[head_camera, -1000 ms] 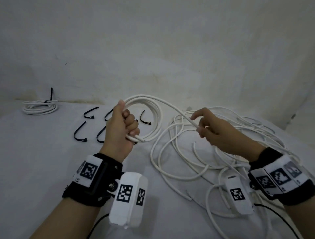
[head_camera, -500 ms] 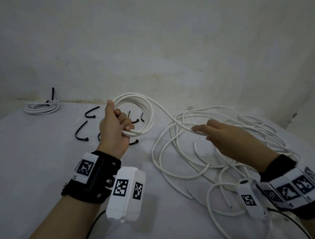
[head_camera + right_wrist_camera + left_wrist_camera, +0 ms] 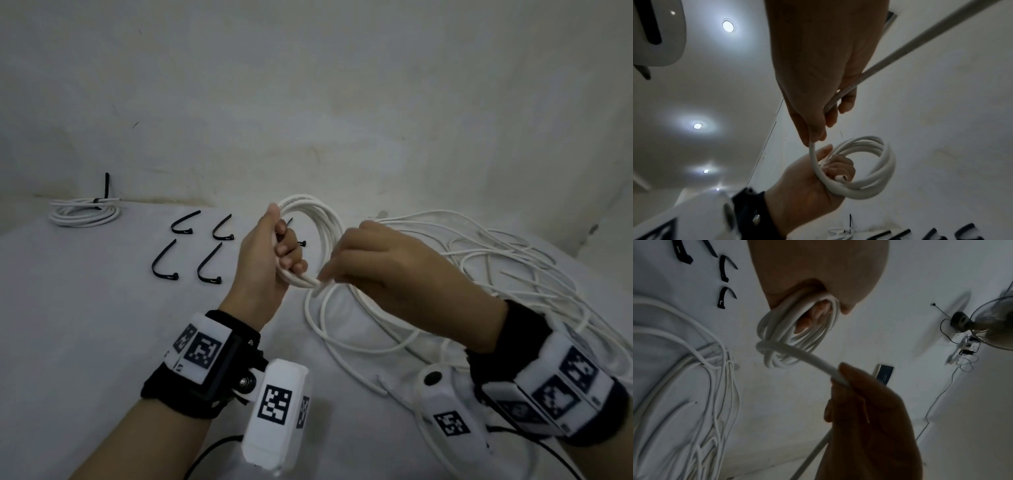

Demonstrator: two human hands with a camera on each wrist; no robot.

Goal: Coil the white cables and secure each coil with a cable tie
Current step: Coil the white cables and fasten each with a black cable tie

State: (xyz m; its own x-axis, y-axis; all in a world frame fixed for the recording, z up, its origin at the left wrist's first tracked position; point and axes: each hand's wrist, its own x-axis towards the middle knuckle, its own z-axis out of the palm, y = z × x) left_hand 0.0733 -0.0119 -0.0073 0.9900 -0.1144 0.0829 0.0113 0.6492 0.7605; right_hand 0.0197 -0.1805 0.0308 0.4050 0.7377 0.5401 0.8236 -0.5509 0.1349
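Note:
My left hand [image 3: 274, 253] grips a coil of white cable [image 3: 318, 219] held upright above the table; the same coil [image 3: 789, 331] fills the left wrist view and shows as a ring [image 3: 875, 164] in the right wrist view. My right hand [image 3: 370, 270] pinches the running strand of that cable [image 3: 813, 360] just beside the left fist, its fingertips [image 3: 816, 136] closed on the strand. A loose tangle of white cable [image 3: 496, 260] lies on the table to the right. Several black cable ties [image 3: 209, 263] lie left of my left hand.
A finished coil bound with a black tie [image 3: 85, 212] lies at the far left by the wall. The table [image 3: 85, 342] is covered in white cloth and meets a white wall [image 3: 342, 102] at the back. A fan [image 3: 986, 321] shows in the left wrist view.
My right hand has swung in from the right, carrying the strand over to the left fist. The left hand with its coil has shifted slightly right, and the coil has gained a loop.

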